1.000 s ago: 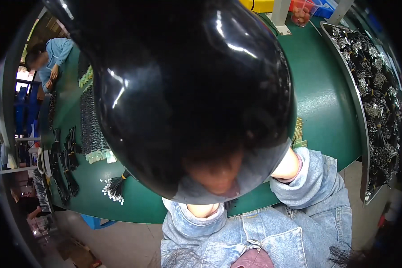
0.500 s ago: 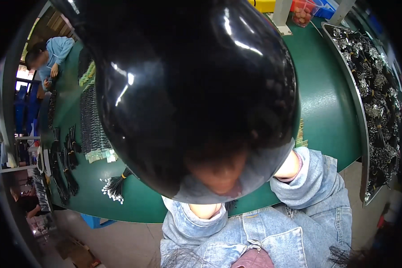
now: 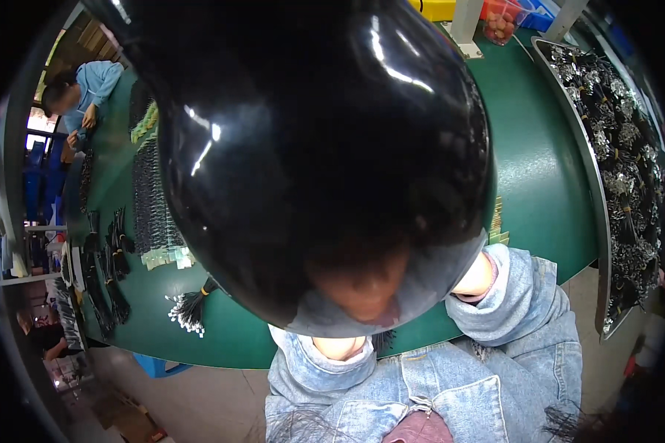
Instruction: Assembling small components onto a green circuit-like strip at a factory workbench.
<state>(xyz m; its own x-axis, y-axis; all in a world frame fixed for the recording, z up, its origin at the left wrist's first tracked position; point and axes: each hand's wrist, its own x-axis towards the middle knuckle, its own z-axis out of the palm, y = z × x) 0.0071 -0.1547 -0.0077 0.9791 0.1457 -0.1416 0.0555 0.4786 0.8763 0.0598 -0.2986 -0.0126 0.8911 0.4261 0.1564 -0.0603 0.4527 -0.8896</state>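
A large glossy black rounded lamp-like hood fills the middle of the head view and covers the work area. My left hand goes under its lower edge; only the bare wrist above a denim cuff shows. Likewise my right hand runs beneath the hood's lower right side, with just the wrist visible. The fingers of both hands, and anything they hold, are hidden. Left of the hood lies a bundle of black cables with white ends. Dark cable ends peek out beside my left wrist.
On the green table, rows of dark cables with pale green ends and black cable bundles lie left. A metal tray of cables with shiny ends runs along the right. A co-worker sits far left; a clear tub stands at the back.
The co-worker's hands have shifted slightly. My wrists are almost unmoved, the right one a touch to the left.
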